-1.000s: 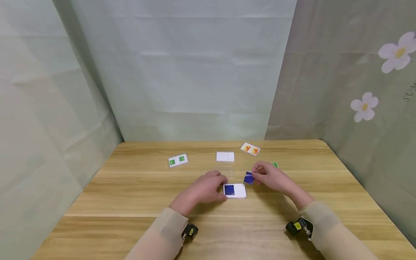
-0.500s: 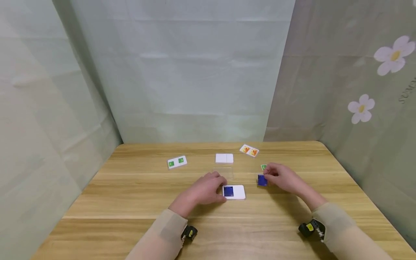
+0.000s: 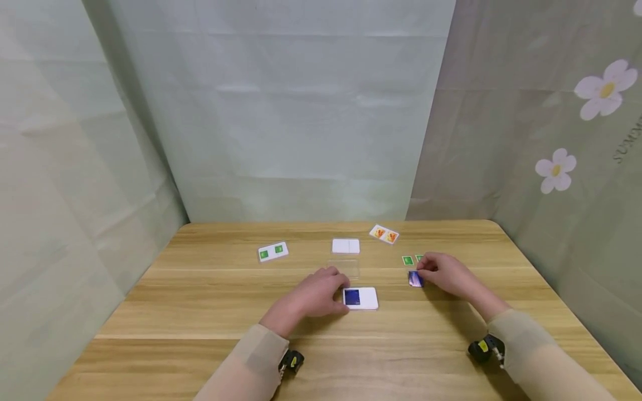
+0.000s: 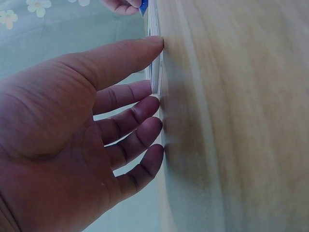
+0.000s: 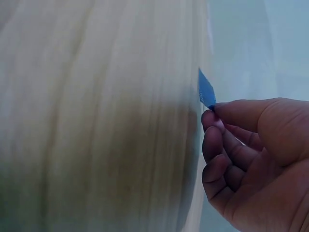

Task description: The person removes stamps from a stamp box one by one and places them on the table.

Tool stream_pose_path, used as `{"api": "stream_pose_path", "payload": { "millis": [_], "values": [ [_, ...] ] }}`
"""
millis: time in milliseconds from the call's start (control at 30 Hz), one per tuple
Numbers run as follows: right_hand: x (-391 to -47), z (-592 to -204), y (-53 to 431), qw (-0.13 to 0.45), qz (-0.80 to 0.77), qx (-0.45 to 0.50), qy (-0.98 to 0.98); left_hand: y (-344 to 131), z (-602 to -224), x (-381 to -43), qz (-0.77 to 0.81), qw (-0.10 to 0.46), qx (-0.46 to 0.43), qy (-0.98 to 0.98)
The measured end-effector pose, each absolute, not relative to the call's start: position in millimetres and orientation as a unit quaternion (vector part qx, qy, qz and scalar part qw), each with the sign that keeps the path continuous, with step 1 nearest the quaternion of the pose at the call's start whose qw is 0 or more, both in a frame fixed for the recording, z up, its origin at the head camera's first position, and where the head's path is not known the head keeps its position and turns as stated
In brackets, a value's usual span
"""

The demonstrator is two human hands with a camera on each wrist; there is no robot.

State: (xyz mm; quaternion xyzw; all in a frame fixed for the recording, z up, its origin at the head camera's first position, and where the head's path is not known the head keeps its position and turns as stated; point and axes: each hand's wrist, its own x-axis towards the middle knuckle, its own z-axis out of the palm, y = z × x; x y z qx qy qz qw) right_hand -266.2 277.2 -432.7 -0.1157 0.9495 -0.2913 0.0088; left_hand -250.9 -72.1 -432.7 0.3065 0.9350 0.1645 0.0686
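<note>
The thin blue square (image 3: 415, 279) is pinched by the right hand (image 3: 446, 274); the white rectangular card (image 3: 364, 299), gripped by the left hand (image 3: 318, 292), seems half-filled, its right side bare.

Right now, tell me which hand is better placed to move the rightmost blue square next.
Probably the right hand: it pinches that blue square, while the left hand holds the white card.

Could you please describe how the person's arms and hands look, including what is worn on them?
The left hand and right hand are bare. Both sleeves are long, plain and beige. At each wrist is a small black device with a yellow mark.
</note>
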Motion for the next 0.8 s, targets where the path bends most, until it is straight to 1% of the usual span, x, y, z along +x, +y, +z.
{"api": "stream_pose_path", "payload": {
  "millis": [200,633,800],
  "values": [
    [-270.4,-435.1,277.3,-0.007,-0.283,-0.123,0.951,-71.1,-432.0,-249.9,0.165,0.073,0.298,0.937],
    [-274.7,-436.1,269.9,-0.001,-0.266,-0.121,0.956,-71.9,-431.0,-248.5,0.166,0.065,0.304,0.936],
    [-275.7,-437.7,267.7,-0.010,-0.247,-0.119,0.962,-72.4,-431.0,-248.9,0.169,0.067,0.304,0.935]
  ]
}}
